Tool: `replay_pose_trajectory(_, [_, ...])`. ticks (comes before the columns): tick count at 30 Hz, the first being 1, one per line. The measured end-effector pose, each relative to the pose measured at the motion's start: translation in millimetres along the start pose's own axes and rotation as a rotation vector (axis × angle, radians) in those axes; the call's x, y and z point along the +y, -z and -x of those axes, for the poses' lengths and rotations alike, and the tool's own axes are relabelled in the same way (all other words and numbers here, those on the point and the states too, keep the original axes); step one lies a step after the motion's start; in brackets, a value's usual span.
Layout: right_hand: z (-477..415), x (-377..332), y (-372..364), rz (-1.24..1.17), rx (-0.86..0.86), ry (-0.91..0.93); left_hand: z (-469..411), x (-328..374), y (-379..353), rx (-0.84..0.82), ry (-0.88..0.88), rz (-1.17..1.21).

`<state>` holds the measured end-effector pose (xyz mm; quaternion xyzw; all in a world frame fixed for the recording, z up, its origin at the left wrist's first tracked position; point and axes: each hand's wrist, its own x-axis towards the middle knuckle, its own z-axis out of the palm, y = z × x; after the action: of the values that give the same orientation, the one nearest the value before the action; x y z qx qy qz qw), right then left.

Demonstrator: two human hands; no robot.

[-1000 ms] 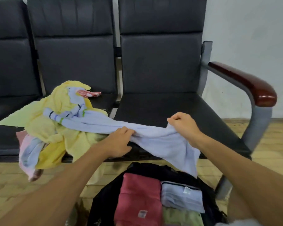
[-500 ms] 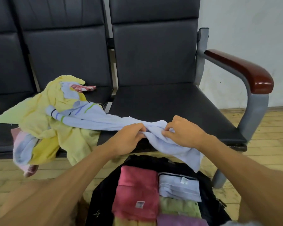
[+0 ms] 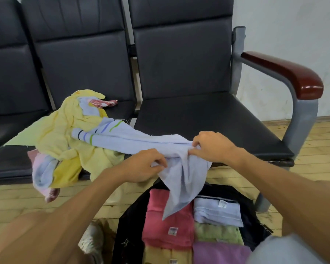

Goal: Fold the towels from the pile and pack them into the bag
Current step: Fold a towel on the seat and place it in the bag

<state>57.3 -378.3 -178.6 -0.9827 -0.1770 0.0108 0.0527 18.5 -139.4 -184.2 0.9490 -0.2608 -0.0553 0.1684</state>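
On the black bench seat, a loose pile of yellow, pink and pale towels, heaped at the front edge and partly hanging over it. Drawn out of that pile toward the right: the light blue towel, striped end lying on the heap, other end bunched between both hands, a tail dangling over the open bag. Left hand curled round a fold from below. Right hand pinching the gathered cloth just beside it, fingertips against thumb.

Likely trouble: dragging the heap off the seat if pulled hard, with the striped end draped on the yellow cloth and perhaps caught there. Also a crooked fold, given a grip on a bunch rather than on corners. Also the hanging tail brushing the packed stack and ruffling it.

Below, on the wooden floor — the black bag, mouth wide open, seemingly near full. Inside, folded flat and side by side: pink towel at left, largest; purple towel at near right; pale blue folded towel at far right, label up; green towel between those two; a strip of yellow towel at near left, partly cut off.
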Motion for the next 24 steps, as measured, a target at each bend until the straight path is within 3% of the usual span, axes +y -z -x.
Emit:
replay_pose_trajectory(4, [6.5, 11.0, 4.3, -0.036, 0.061, -0.131, 6.8, -18.9, 4.3, 0.067, 0.151, -0.082])
replay_pose_trajectory(8, [12.5, 8.2, -1.6, 0.039, 0.100, -0.074, 7.5, -31.6, -0.7, 0.091, 0.281, -0.187])
replay_pose_trajectory(11, [10.2, 6.7, -9.7, -0.083, 0.127, -0.031, 0.9, -31.8, -6.0, 0.144, 0.382, -0.218])
replay_pose_trajectory(17, [4.1, -9.1, -11.2, -0.252, 0.054, 0.049, -15.2, -24.2, -8.4, 0.193, 0.410, -0.209])
replay_pose_trajectory(24, [-10.3, -18.2, -10.5, -0.152, -0.023, 0.062, -29.5, -13.2, -2.4, 0.179, 0.422, -0.130])
